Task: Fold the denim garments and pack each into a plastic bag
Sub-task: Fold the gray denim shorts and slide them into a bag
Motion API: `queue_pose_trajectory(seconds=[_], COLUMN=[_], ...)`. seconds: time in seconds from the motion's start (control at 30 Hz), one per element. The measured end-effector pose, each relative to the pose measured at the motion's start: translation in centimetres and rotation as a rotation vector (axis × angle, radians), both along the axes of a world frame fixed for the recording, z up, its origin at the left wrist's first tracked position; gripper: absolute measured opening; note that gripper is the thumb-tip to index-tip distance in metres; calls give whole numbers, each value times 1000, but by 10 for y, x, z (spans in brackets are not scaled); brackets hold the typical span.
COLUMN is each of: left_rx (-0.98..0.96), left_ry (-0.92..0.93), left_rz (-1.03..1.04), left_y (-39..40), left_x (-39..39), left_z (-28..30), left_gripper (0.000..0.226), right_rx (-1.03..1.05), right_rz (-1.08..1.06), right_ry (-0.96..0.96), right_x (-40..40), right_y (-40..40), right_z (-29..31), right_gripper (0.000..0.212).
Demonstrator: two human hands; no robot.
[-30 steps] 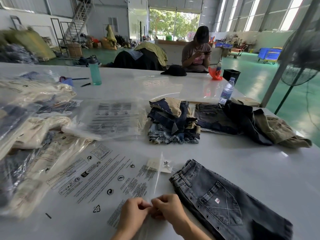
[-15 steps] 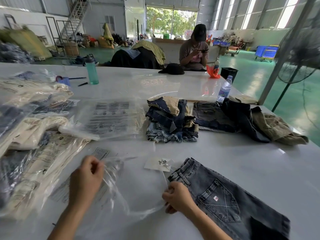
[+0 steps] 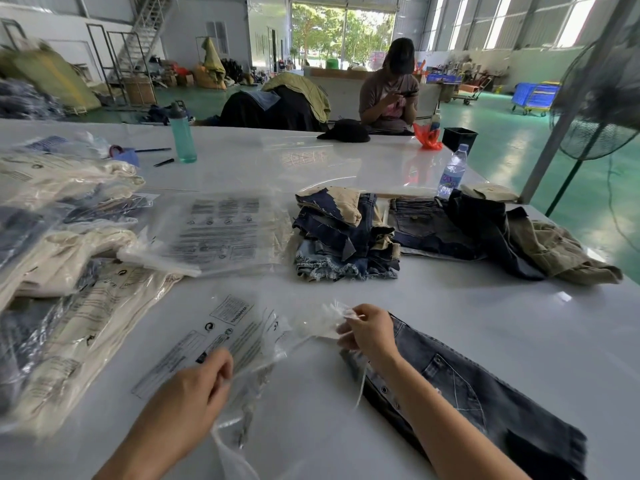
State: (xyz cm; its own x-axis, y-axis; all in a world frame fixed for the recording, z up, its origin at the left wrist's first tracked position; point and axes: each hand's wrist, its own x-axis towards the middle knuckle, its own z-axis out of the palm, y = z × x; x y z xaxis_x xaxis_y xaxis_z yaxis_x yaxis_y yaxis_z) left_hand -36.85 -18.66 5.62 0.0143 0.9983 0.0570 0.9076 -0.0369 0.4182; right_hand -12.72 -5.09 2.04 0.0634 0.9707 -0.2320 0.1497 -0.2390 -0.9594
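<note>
Up went the right hand (image 3: 367,332), pinching the clear plastic bag (image 3: 242,336) by its mouth above the grey denim garment (image 3: 485,400) on the white table (image 3: 450,306), while the left hand (image 3: 194,386) gripped the empty bag's near edge beside bagged garments (image 3: 59,271).

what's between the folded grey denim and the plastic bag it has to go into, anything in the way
Nothing visible blocks it. The plastic bag is held up by the left hand and the right hand, right beside the grey denim. Only the right forearm crosses over the denim's waistband end. Whether the bag's mouth is open yet is unclear.
</note>
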Motion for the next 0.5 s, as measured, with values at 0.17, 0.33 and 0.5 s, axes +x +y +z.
queue_pose_trajectory(seconds=[0.17, 0.33, 0.5], left_rx=[205, 74, -6], left_ry=[-30, 145, 291], left_rz=[137, 442, 372], left_y=[8, 13, 46], left_x=[18, 14, 61], left_z=[-1, -6, -22], left_gripper=[28, 16, 31], right_rx=[-79, 77, -243], right_rz=[591, 214, 280], right_ry=[-48, -749, -1142], right_x=[15, 114, 194], right_y=[2, 13, 1], right_z=[3, -4, -30], right_gripper=[54, 65, 93])
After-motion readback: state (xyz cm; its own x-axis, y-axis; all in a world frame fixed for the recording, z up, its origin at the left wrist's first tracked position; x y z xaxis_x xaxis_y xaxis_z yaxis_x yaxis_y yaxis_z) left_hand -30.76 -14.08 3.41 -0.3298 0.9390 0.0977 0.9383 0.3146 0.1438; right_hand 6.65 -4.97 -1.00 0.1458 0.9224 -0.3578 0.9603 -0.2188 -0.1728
